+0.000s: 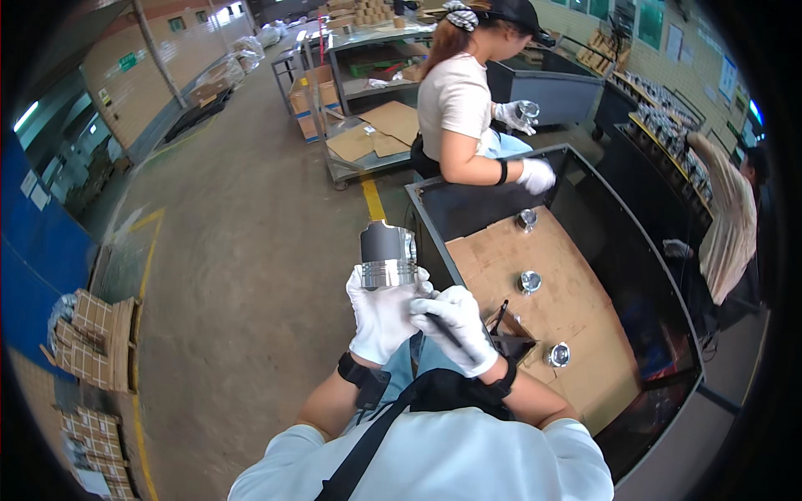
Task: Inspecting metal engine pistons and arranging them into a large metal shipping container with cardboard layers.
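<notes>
A metal engine piston (387, 250) with a dark grey skirt rests upside down in my left hand (384, 313), its ring grooves low against the white glove. My right hand (455, 321), also gloved in white, is closed around a slim black pen-like tool (443, 329) just below and right of the piston. What kind of tool it is, I cannot make out. To the right, three more pistons stand apart on the cardboard in a black-walled bin: a near piston (557, 355), a middle piston (529, 282) and a far piston (526, 220).
The bin's dark rim (440, 242) runs close by my right arm. A black angled holder (511, 341) sits at its near edge. Across the bin, a co-worker (459, 108) holds a piston (527, 111). Another person (725, 221) works at the far right. Strapped boxes (96, 341) stand left.
</notes>
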`<state>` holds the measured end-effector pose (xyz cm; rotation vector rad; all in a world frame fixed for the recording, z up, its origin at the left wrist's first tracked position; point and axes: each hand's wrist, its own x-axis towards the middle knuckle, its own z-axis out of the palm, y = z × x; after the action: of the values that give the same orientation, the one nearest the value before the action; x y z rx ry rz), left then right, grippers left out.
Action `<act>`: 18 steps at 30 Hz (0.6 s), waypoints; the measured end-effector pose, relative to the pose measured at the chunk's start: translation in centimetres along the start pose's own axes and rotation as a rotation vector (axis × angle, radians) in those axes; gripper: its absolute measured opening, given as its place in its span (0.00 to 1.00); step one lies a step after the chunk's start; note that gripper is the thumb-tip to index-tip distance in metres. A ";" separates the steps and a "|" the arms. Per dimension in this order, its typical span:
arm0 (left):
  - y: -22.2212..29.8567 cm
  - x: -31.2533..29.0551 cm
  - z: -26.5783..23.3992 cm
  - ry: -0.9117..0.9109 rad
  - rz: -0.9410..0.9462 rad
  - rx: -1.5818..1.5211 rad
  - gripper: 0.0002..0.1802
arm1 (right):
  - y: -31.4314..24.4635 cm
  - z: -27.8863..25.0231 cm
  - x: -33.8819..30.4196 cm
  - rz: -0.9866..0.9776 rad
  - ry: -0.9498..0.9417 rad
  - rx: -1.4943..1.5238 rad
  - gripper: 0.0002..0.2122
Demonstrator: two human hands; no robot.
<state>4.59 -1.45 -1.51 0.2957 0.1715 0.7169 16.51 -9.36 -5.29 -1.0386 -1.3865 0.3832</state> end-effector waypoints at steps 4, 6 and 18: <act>2.5 -0.2 -2.9 -0.111 -0.062 -0.114 0.50 | -0.4 0.6 1.6 -0.273 -0.312 -0.564 0.12; 3.8 -0.1 -1.9 0.093 0.005 -0.158 0.48 | -2.3 0.6 1.0 -0.278 -0.372 -0.479 0.12; 11.6 1.3 0.2 -0.145 0.348 -0.090 0.38 | -5.6 -2.4 -3.0 -0.196 -0.020 -0.039 0.07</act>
<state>-1.57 7.72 2.35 0.2935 -0.0528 1.0403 16.19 -15.52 -2.41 -0.9227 -1.5039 0.2240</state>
